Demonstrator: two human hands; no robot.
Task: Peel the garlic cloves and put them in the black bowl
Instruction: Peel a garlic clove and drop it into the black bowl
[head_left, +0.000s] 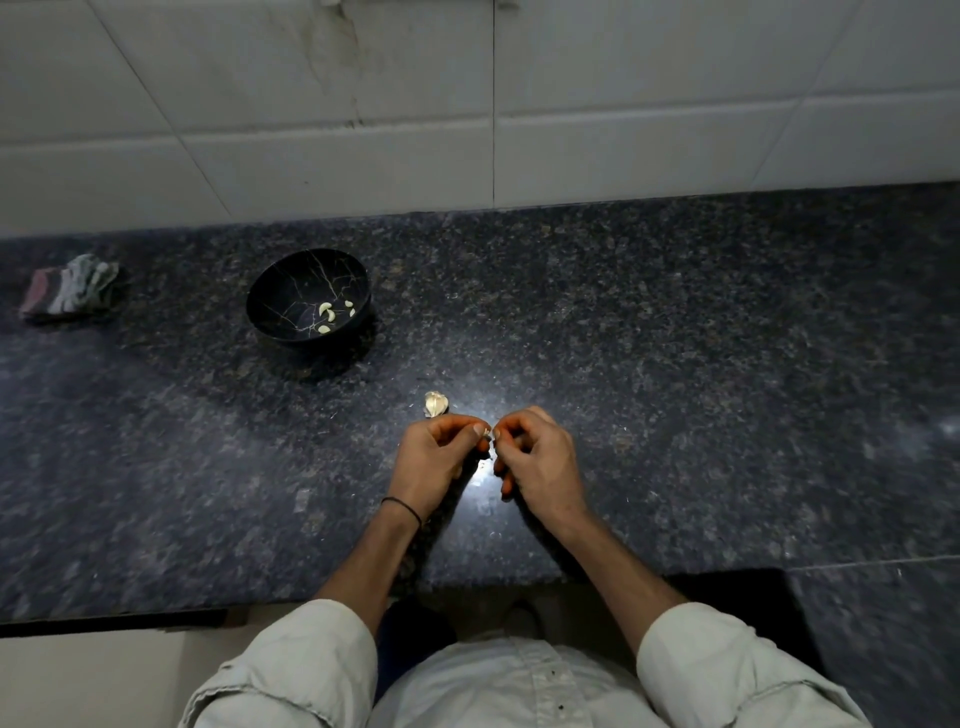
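My left hand (435, 457) and my right hand (535, 457) meet over the dark counter, fingertips pinching one small garlic clove (487, 432) between them; most of the clove is hidden by the fingers. Just beyond my left hand lies a piece of garlic bulb (435, 403) with papery skin. The black bowl (291, 291) with gold veins stands farther back to the left. Several peeled cloves (327, 312) lie in its bottom.
A folded striped cloth (70, 286) lies at the far left of the granite counter (701, 364). A white tiled wall (467, 104) rises behind. The counter's front edge runs just under my forearms. A few skin scraps (483, 466) lie between my hands.
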